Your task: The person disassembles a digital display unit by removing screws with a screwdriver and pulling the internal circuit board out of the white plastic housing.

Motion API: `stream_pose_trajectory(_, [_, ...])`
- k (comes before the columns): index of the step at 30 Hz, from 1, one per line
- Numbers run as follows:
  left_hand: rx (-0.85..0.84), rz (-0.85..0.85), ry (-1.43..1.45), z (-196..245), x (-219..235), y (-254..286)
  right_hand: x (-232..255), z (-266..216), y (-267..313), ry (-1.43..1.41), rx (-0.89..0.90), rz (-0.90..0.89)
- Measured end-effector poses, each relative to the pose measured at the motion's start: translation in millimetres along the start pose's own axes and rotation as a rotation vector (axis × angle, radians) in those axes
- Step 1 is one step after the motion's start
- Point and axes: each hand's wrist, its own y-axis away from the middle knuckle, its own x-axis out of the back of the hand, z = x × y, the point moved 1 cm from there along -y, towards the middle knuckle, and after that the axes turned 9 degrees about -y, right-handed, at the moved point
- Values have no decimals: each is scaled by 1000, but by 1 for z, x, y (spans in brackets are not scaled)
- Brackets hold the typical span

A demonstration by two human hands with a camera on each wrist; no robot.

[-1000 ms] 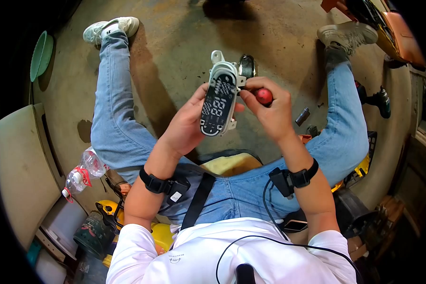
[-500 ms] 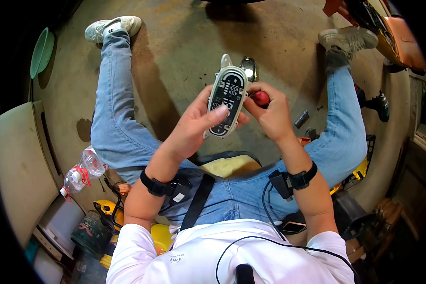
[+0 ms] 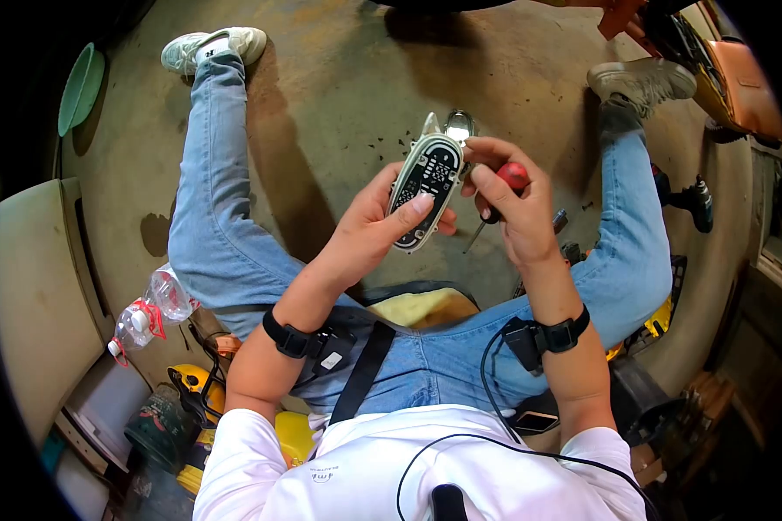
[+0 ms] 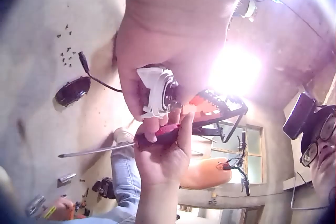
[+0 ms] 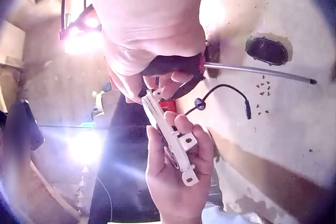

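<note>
**White tee, pale jeans and black straps**

I wear a white T-shirt (image 3: 365, 447) with short sleeves and a small dark logo (image 3: 324, 476) on the front. My jeans (image 3: 208, 174) are light blue, and a wide black webbing strap (image 3: 362, 373) lies over them. A black left armband (image 3: 288, 334) and a matching right armband (image 3: 569, 333) circle my forearms, each with a black camera box; the left box (image 3: 328, 352) has a white label (image 3: 332, 359). A thin black cable (image 3: 460, 435) curves over my shirt. My sneakers are off-white, with a white sock (image 3: 212, 50) bearing black lettering in the left shoe (image 3: 181, 54). My glasses (image 4: 310, 153) have dark frames.
</note>
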Motion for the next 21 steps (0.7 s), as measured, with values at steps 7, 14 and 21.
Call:
stream_pose_trajectory(7, [-25,-77,-57,-7,-3,0,3,3,1,27,-75,6])
stream_pose_trajectory(14, [-71,-47,-118,3,-9,1,-5,-5,4,41,22,-3])
stream_pose_trajectory(21, [-142,-72,-169,28,-26,19,-23,-40,23,66,75,-32])
